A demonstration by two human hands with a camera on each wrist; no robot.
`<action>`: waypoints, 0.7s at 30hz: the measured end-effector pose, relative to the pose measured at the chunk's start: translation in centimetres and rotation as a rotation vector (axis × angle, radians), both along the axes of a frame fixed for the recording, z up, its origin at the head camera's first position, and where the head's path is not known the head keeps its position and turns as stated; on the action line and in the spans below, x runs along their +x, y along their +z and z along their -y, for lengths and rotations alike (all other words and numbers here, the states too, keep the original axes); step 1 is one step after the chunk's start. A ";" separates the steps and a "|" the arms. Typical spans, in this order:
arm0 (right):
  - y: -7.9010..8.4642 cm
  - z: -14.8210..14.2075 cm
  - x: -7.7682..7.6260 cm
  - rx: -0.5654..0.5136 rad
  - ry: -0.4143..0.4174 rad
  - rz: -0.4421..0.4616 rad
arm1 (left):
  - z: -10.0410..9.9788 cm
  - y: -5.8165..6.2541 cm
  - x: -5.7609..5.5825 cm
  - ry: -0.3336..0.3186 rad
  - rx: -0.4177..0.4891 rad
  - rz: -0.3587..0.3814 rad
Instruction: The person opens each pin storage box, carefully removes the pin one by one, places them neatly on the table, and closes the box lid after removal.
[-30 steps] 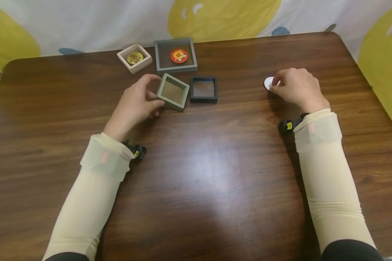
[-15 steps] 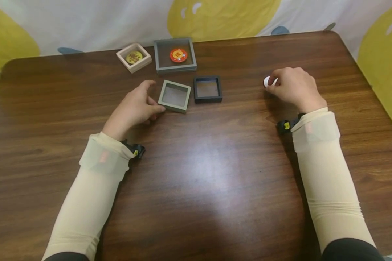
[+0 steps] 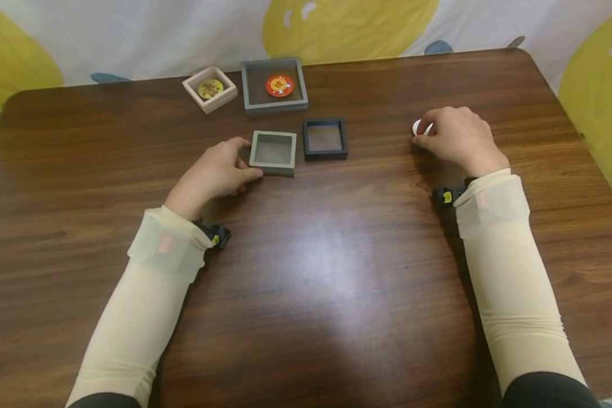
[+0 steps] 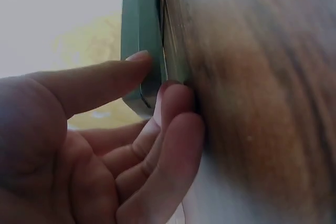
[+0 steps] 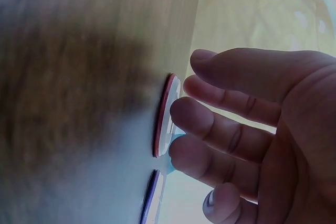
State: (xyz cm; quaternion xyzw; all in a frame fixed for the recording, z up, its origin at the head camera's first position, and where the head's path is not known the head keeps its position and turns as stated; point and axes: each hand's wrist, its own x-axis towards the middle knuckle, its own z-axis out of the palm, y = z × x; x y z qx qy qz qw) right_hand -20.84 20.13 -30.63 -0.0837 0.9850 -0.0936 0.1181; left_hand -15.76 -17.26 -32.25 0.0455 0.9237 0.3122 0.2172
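Observation:
In the head view my left hand [image 3: 214, 173] touches the left side of a green square frame [image 3: 272, 170]. The thumb is along its front edge and the index finger near its back-left corner. In the left wrist view the thumb rests on the green frame's side wall [image 4: 137, 30]. My right hand [image 3: 456, 136] hovers at a white disc [image 3: 416, 128], which it partly covers. The right wrist view has a red-rimmed white disc [image 5: 169, 114] lying flat near the loosely bent fingers, and a purple-rimmed disc [image 5: 151, 198] beside it.
A black square frame [image 3: 325, 154] lies right of the green one. At the table's back edge stand a pale wooden frame [image 3: 196, 97] with a yellow disc [image 3: 211, 89] in it and a larger grey frame [image 3: 274, 107] with a red disc [image 3: 279, 85]. A patterned cloth [image 3: 153, 34] hangs behind.
The green frame has turned from tilted to nearly straight and sits slightly nearer me. The black frame has shifted slightly right. My left hand has followed the green frame; the right has barely moved.

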 end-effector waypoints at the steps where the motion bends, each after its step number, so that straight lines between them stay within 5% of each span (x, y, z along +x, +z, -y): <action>1: 0.0 0.0 0.0 0.001 0.001 -0.001 | 0.0 0.0 0.0 0.008 0.002 -0.002; 6: 0.0 0.1 0.0 0.005 0.003 -0.009 | -0.1 0.5 0.4 0.058 -0.053 -0.063; 12: 0.0 0.1 0.1 0.008 0.003 -0.013 | -0.3 1.8 0.9 0.118 -0.204 -0.381; 15: 0.0 0.1 0.1 0.005 0.010 -0.021 | 0.2 2.7 1.1 0.078 -0.208 -0.476; 21: 0.2 0.3 0.1 0.001 0.015 -0.025 | 2.2 3.5 0.9 -0.016 -0.167 -0.497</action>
